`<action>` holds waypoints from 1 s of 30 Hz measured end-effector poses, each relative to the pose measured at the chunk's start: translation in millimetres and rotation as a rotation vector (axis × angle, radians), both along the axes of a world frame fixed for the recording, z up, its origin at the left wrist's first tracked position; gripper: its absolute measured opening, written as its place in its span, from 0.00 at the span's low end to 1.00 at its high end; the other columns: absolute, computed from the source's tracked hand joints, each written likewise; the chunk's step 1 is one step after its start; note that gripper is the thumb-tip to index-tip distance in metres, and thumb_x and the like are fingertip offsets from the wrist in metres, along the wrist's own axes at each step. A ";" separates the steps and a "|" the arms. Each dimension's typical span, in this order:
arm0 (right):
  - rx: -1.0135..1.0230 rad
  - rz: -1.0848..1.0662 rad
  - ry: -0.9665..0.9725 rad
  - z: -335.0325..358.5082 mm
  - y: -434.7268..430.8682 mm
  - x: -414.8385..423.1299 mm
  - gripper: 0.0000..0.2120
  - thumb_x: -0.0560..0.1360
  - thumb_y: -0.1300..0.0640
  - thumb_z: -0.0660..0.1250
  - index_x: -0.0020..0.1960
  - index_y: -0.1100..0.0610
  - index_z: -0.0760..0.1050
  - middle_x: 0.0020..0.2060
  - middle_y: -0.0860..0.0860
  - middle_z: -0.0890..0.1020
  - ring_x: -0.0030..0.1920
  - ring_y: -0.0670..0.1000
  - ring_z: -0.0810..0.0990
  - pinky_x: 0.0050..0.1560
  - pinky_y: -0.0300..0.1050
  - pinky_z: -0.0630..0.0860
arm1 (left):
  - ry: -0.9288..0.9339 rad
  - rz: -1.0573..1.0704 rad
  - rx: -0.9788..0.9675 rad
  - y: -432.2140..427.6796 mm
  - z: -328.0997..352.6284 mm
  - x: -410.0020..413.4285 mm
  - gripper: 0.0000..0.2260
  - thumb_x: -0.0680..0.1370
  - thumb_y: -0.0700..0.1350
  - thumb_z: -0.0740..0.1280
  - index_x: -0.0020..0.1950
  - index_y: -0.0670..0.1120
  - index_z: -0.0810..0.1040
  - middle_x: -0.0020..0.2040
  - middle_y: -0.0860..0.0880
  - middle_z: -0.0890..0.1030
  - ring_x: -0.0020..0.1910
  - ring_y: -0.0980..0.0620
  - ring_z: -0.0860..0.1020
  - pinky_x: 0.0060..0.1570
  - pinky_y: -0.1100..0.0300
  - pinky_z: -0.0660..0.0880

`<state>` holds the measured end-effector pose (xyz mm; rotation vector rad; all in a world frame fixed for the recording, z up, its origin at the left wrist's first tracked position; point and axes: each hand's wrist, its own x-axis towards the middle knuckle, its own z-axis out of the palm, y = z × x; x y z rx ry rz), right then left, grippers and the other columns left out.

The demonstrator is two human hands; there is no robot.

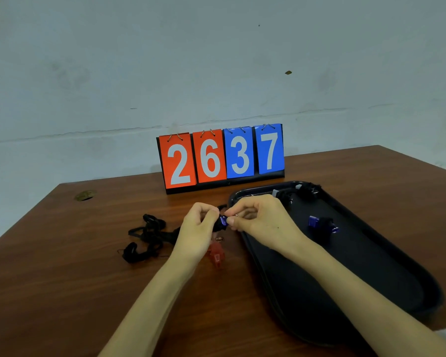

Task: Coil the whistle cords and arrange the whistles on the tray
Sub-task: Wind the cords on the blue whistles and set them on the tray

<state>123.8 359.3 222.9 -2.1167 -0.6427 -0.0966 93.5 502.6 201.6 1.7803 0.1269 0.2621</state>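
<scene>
Left hand (200, 228) and right hand (255, 220) meet just above a brown wooden table (62, 279). The fingers of both are curled inward, pinching one small blue whistle (224, 220) between them. Its black cord (218, 226) is bunched against the whistle at the left fingertips; how many turns are wound cannot be made out. The hands hover just beside the far left rim of a black tray (358, 266), which lies to the right.

The step in hand appears to be finishing the coil on this whistle. To do it well, the left hand should keep the bundle pinched so the turns cannot spring loose. The right hand would feed the last of the cord on snugly and tuck the end under a turn before either hand lets go. The bundle could then go on the tray, set apart from those already there.

The held whistle is small, boxy, glossy plastic, and its cord looks flat, matte and limp. The tray is smooth and oblong, with rounded corners and a raised lip. A second blue whistle (322, 224), dark cord bundled against it, sits near the tray's middle, and a pale whistle bundle (300, 190) lies at its far end. On the table below the left hand lies a translucent red whistle (216, 255) with a small metal ring. To its left sprawls a loose cord tangle (147, 237). Behind stands a flip scoreboard (220, 158) with two orange-red cards and two blue, reading 2, 6, 3, 7.
</scene>
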 end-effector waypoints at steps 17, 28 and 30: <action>0.190 -0.647 0.182 -7.3 -168.6 41.1 0.05 0.68 0.61 0.74 0.40 0.54 0.80 0.36 0.53 0.84 0.36 0.52 0.83 0.47 0.52 0.81 | -0.288 -0.144 0.955 -135.7 7.9 34.6 0.16 0.78 0.52 0.60 0.64 0.47 0.69 0.60 0.48 0.72 0.59 0.50 0.70 0.58 0.55 0.71; -0.165 -0.755 0.027 -36.7 -174.6 46.0 0.05 0.70 0.54 0.72 0.40 0.50 0.76 0.37 0.47 0.79 0.40 0.51 0.78 0.38 0.40 0.68 | -0.307 -0.175 1.408 -176.0 -42.4 59.1 0.20 0.81 0.52 0.54 0.69 0.44 0.62 0.62 0.41 0.71 0.59 0.42 0.70 0.56 0.50 0.67; -0.180 -0.752 0.029 -37.4 -173.4 46.6 0.05 0.70 0.54 0.72 0.39 0.50 0.75 0.37 0.47 0.80 0.39 0.50 0.78 0.35 0.39 0.68 | -0.358 -0.175 1.389 -164.6 -45.5 61.7 0.18 0.80 0.52 0.57 0.66 0.44 0.66 0.59 0.42 0.73 0.55 0.42 0.73 0.52 0.51 0.69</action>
